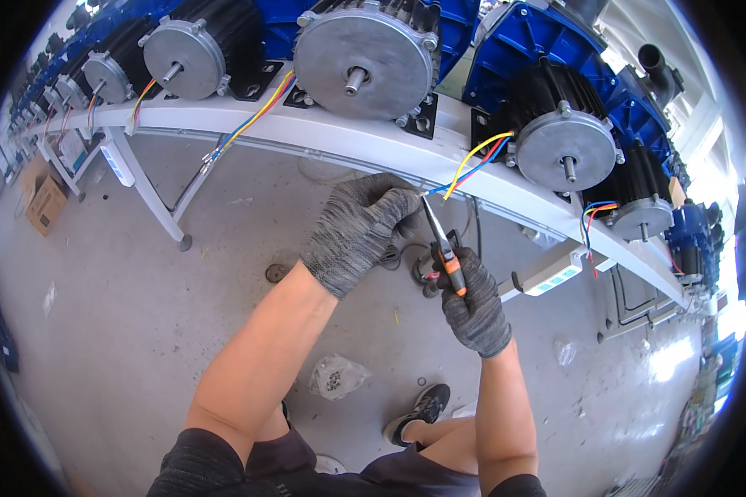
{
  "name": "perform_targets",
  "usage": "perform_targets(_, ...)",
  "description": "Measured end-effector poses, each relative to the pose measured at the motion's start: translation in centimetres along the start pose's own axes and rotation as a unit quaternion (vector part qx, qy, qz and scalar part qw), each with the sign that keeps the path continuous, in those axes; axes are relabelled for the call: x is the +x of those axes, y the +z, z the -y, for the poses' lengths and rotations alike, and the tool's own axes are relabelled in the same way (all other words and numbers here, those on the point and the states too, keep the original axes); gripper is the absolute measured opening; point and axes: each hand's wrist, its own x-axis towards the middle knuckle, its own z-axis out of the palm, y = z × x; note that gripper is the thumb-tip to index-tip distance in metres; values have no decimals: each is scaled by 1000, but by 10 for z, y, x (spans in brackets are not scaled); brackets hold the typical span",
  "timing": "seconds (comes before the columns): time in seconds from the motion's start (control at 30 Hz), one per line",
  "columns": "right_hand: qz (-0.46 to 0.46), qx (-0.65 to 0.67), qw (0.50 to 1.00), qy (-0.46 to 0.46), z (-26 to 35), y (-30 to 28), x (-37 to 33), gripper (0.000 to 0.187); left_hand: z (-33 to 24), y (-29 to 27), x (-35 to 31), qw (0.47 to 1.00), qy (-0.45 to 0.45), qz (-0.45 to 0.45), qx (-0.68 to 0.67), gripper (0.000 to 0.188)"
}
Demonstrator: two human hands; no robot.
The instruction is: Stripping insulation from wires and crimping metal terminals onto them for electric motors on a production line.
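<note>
Both my hands wear grey knit gloves. My left hand (363,228) is closed, thumb and fingers pinched at the end of a blue wire (439,191); the fingertips partly hide what is between them. In my right hand (475,305) is a pair of pliers (451,263) with orange-and-black handles, its narrow jaws pointing up to that wire end. The blue wire comes out of a black motor (559,124) with a round silver end cover, together with a yellow wire (467,159) and a red one. The yellow wire's end hangs beside the plier tips.
A white frame rail (249,119) carries a row of similar motors, including a large one (365,62), with loose coloured wires (253,120). Below are a cardboard box (45,195), a plastic bag of small parts (337,377) on the floor, and a white control box (547,272) under the rail.
</note>
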Motion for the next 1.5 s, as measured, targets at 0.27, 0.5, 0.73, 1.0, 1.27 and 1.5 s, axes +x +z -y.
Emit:
perform_targets(0.27, 2, -3, 1000, 0, 8, 4, 2, 59, -1, 2, -1, 1000, -25, -14, -1, 14)
perform_targets(0.5, 5, 0, 1000, 13, 3, -1, 0, 62, 1, 5, -1, 999, -23, -20, -10, 15)
perform_targets(0.73, 6, 20, 999, 44, 4, -1, -1, 63, 0, 3, -2, 1000, -19, -12, -4, 16)
perform_targets(1.0, -11, -15, 1000, 24, 10, -1, -2, 62, 4, 5, -2, 994, 91, -8, 56, 17)
perform_targets(1.27, 1, 4, 1000, -31, 7, 1, 2, 58, 8, 7, -2, 992, 105, -30, 65, 14)
perform_targets(1.5, 1, 29, 999, 24, 16, 4, 1, 58, 6, 6, -2, 982, 142, -52, 111, 14)
